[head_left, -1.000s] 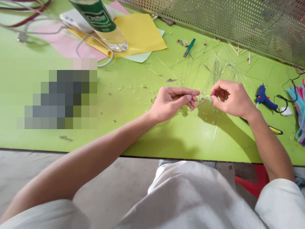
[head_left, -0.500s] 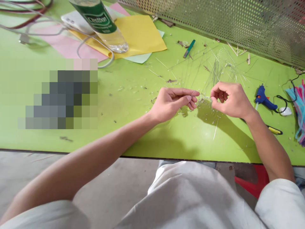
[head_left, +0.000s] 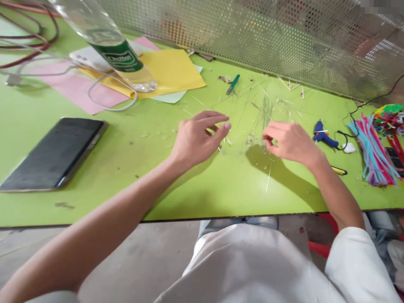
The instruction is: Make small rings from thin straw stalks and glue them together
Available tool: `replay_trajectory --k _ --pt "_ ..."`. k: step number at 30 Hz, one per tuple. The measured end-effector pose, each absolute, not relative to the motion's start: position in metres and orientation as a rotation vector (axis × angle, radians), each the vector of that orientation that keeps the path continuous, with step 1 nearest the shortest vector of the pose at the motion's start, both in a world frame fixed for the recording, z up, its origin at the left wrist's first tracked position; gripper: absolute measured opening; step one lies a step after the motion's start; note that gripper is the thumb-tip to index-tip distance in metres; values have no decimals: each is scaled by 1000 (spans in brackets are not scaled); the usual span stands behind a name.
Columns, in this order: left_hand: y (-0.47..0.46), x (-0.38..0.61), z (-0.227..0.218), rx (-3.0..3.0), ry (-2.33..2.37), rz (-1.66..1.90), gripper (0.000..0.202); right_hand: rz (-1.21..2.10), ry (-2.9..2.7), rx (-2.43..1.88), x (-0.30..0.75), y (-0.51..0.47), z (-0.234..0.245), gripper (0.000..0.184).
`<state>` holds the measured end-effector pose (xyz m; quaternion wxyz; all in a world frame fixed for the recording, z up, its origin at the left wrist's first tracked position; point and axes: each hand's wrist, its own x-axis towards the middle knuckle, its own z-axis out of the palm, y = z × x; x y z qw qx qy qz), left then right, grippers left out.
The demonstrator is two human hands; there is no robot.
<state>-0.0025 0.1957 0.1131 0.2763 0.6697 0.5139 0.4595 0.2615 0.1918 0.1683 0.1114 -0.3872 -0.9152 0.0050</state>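
Observation:
My left hand (head_left: 200, 136) is over the green table with its fingers stretched out and the thumb apart. Nothing shows between them. Small whitish bits (head_left: 221, 150) lie beneath its fingertips. To the right, my right hand (head_left: 288, 142) has its fingers curled in toward the thumb; whether a thin strand is pinched there is too small to tell. Just beyond it lies a loose bunch of thin, straight wire-like strands (head_left: 265, 110). One pale strand (head_left: 269, 176) rests on the table in front of that hand.
Left stands a dark tablet-like device (head_left: 55, 153); behind it are a tilted water bottle (head_left: 121, 57), yellow paper (head_left: 176, 71) and a white cable. A green-handled cutter (head_left: 232, 84) lies near the mesh panel (head_left: 252, 46). Right are a blue glue gun (head_left: 325, 135), yellow-handled tool (head_left: 339, 170) and pipe cleaners (head_left: 375, 151).
My left hand has moved left, away from my right hand, and its thumb and fingers have parted. My right hand stays near the strands. The view has shifted, showing more on the right.

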Motion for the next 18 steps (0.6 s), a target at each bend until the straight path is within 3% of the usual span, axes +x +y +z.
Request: replay_trajectory --k 4,8,12,18 --pt "179 21 127 1878 1169 1116 12 -198 -2802 -975 249 178 172 20" --pt "173 37 140 1612 1125 972 14 -321 -2701 -928 255 165 177 25" --pt "175 48 147 1520 1031 875 18 -330 -2584 -928 270 149 172 30" --pt "177 78 132 1460 962 890 13 -239 -2459 -1130 323 119 157 22"
